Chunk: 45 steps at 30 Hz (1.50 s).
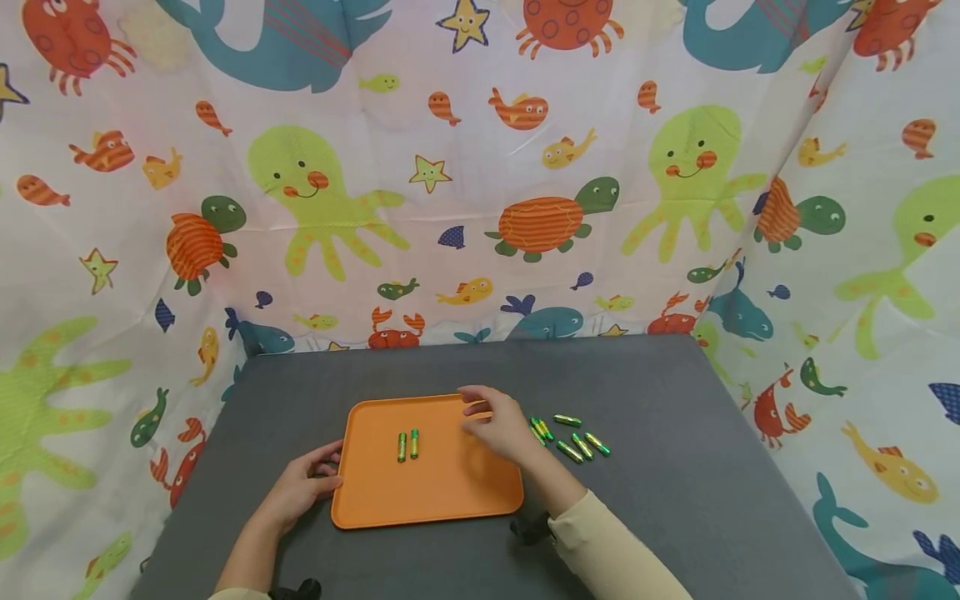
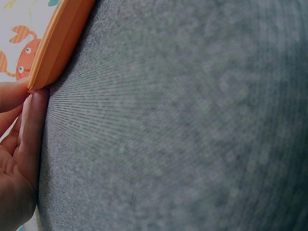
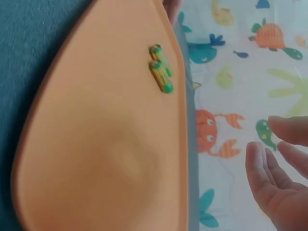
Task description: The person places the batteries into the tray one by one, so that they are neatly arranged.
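Observation:
An orange tray (image 1: pixel 375 496) lies on the grey table, with two green-and-gold batteries (image 1: pixel 402 447) side by side in its left half. My left hand (image 1: pixel 295 492) holds the tray's left edge. In the left wrist view, its thumb (image 2: pixel 14 94) meets the rim while the fingers lie along the side below. Over the tray's right side hovers my right hand (image 1: pixel 501 427), fingers apart and loosely bent, nothing between them. The right wrist view has that hand (image 3: pixel 279 178) raised beyond the tray's far rim.
Several more green-and-gold batteries (image 1: pixel 570 452) lie loose on the grey table (image 1: pixel 645 517), just right of the tray. A curtain (image 1: pixel 465 250) printed with sea animals hangs behind the table and along both sides.

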{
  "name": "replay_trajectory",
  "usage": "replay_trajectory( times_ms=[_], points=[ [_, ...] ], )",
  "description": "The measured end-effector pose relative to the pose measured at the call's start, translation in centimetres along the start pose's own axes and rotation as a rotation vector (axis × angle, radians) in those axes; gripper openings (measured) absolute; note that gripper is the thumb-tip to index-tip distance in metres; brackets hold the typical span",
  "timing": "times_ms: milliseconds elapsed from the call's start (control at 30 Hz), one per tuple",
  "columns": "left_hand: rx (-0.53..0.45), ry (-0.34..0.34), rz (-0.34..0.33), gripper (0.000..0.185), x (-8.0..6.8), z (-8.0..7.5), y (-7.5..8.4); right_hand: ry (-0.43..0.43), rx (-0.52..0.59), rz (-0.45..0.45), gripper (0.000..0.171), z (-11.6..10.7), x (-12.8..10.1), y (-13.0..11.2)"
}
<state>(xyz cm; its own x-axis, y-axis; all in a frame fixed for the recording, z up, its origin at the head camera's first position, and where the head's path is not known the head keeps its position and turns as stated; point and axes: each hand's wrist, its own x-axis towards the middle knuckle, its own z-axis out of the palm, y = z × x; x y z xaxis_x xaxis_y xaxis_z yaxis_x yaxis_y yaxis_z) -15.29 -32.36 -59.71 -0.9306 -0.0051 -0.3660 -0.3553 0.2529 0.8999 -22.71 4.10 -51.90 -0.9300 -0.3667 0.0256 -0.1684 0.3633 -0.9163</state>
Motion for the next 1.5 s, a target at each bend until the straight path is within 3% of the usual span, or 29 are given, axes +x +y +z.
replay_trajectory(
  times_ms=[300, 600, 1100, 1367, 1500],
  points=[
    [-0.012, -0.024, 0.007, 0.068, -0.4, 0.1, 0.1, 0.067, -0.011, -0.037, 0.050, -2.8, -1.5, 1.0],
    [-0.013, 0.002, -0.004, 0.067, -0.3, -0.1, -0.3, 0.087, -0.055, -0.036, 0.054, -6.6, -2.8, 2.7],
    [0.005, -0.005, 0.014, 0.066, -0.1, -0.3, -0.5, 0.121, -0.101, 0.011, 0.053, -12.0, -5.6, 7.9],
    [-0.001, -0.014, 0.012, 0.066, 0.1, -0.3, -0.4, 0.055, -0.177, 0.103, 0.062, -14.5, -7.3, 11.4],
    [0.001, -0.010, 0.010, 0.066, 0.1, -0.2, -0.3, -0.010, -0.199, 0.065, 0.070, -15.4, -7.7, 12.7]
  ],
)
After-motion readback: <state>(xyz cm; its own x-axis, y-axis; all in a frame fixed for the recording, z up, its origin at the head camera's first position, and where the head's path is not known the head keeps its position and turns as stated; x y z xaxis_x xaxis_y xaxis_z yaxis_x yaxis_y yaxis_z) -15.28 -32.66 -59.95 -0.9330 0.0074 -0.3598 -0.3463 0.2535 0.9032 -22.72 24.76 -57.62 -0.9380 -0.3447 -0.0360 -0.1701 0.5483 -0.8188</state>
